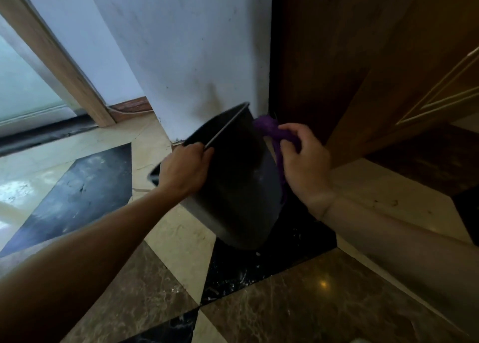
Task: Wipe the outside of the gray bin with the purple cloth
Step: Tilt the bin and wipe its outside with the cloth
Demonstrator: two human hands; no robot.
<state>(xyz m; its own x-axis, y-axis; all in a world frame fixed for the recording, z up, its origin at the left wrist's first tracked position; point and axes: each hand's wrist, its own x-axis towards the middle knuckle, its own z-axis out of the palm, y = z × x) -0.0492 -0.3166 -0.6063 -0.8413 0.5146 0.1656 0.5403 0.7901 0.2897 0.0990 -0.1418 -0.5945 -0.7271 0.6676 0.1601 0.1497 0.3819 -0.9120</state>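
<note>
Tilting left, the gray bin point(233, 187) points its mouth upper-left.

Wall point(186, 57) & door point(337, 70) crowd bin point(241, 187) behind.

My left hand point(185, 167) is curled closed, fingers hooked over the gray bin's point(238, 187) rim, forearm stretched out bare from lower left. My right hand point(305, 166) pinches the purple cloth point(269, 130) bunched at its fingertips, wrist bent, forearm reaching in from the right.
</note>
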